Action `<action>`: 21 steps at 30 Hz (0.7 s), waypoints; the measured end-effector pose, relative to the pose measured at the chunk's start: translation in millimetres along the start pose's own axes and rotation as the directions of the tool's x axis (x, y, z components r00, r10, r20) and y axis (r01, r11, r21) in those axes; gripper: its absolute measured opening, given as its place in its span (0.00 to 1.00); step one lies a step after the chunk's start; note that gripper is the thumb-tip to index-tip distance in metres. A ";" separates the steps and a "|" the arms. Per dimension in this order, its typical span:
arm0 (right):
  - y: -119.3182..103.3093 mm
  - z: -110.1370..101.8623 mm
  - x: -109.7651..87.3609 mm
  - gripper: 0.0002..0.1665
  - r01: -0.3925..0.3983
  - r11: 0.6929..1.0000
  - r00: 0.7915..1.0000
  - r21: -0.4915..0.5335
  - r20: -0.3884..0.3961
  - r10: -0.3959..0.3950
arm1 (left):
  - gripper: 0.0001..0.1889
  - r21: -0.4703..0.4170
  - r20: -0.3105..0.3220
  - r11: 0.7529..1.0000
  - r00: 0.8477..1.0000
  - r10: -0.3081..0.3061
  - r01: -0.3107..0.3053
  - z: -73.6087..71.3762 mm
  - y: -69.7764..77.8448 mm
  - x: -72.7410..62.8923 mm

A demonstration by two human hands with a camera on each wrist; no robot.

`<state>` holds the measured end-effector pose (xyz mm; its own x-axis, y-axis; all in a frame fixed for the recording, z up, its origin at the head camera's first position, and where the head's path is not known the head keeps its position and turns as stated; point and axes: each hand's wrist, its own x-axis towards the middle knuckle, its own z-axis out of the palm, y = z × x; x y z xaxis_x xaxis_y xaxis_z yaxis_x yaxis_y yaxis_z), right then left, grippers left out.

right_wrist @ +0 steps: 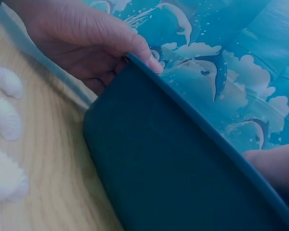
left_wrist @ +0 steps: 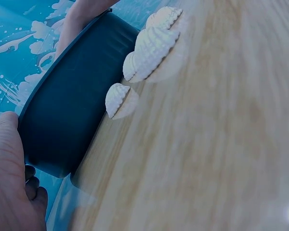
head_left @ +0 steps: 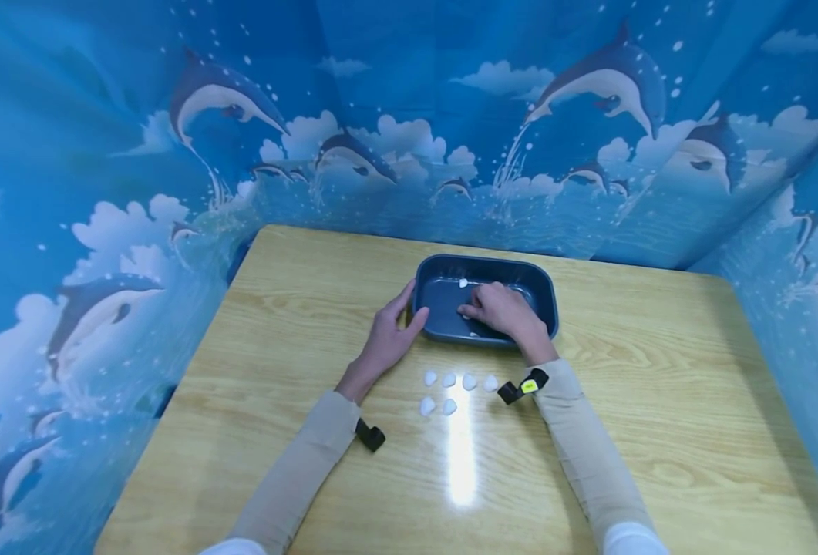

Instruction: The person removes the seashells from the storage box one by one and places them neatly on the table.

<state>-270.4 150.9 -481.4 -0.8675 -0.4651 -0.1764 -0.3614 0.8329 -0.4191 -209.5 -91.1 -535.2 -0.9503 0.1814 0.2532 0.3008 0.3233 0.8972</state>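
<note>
A dark blue rectangular basin (head_left: 443, 332) stands toward the back of the table. My left hand (head_left: 390, 330) grips its left end, thumb over the rim and the other fingers along the outer wall, as the right wrist view also shows. My right hand (head_left: 504, 308) reaches down inside the basin with fingers curled, pinching a small white seashell that is mostly hidden under the fingertips. Another white shell (head_left: 462, 283) lies near the basin's back wall, and a further one (head_left: 474, 334) shows by the front wall. In both wrist views the basin's outer wall hides its inside.
Several white ribbed seashells (head_left: 469, 381) lie in two short rows on the wood-grain table (head_left: 297, 308), just in front of the basin. Behind and beside the table hangs a blue dolphin-print curtain (head_left: 395, 77). A bright light reflection crosses the tabletop below the shells.
</note>
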 end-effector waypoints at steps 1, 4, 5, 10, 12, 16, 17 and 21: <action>0.1 -0.8 -0.5 0.26 0.003 1.000 1.000 0.001 0.001 -0.003 | 0.34 -0.001 0.000 1.000 1.000 0.000 0.000 0.1 -0.1 0.0; -0.2 -4.4 -2.9 0.22 0.003 1.000 1.000 0.007 0.002 -0.003 | 0.34 -0.004 0.003 1.000 1.000 -0.004 0.004 0.3 -0.5 -0.3; -0.5 -5.8 -4.0 0.20 0.001 1.000 1.000 0.008 0.004 -0.001 | 0.34 -0.004 0.005 1.000 1.000 -0.006 0.006 0.4 -0.6 -0.3; -1.0 -10.1 -6.2 0.12 0.021 1.000 0.999 0.001 0.050 -0.021 | 0.35 -0.011 0.006 1.000 1.000 -0.006 0.006 0.1 -1.3 -0.7; -0.7 -10.3 -5.6 0.13 0.037 0.999 0.997 0.000 0.070 -0.037 | 0.35 -0.015 0.006 1.000 1.000 -0.003 0.004 -0.2 -1.4 -0.8; 0.4 -9.3 -4.5 0.13 0.052 0.999 0.995 0.002 0.084 -0.052 | 0.35 -0.009 0.001 1.000 1.000 0.001 -0.001 -0.1 -1.7 -0.7; 0.7 -8.7 -3.9 0.13 0.058 0.998 0.995 0.002 0.084 -0.058 | 0.35 -0.006 0.001 1.000 1.000 0.000 0.000 -0.1 -1.6 -0.6; 1.9 -6.2 -1.8 0.13 0.084 0.996 0.993 0.016 0.086 -0.085 | 0.34 -0.002 0.001 1.000 1.000 -0.007 0.007 0.0 -1.3 -0.3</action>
<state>-271.6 155.2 -476.4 -0.8010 -0.5584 -0.2159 -0.4277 0.7861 -0.4463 -209.6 -91.6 -536.4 -0.9524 0.1798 0.2462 0.2936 0.3231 0.8997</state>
